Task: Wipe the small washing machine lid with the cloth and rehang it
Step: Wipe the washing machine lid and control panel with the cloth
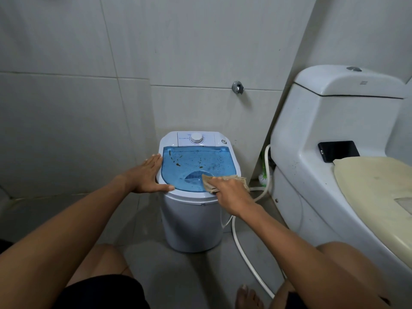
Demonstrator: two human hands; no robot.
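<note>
Beige cloth (225,181), 1, clamped in right hand (231,195) on blue lid (196,161); left hand (147,175) flat, fingers together.

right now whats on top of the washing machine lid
On the blue lid: dark specks and smudges across the back half, and the cloth pressed at its front right edge by the right hand. The lid surface beneath the cloth is covered.

Cloth (225,182) mostly under right hand (231,195); dial (196,138) markings perhaps illegible.
</note>
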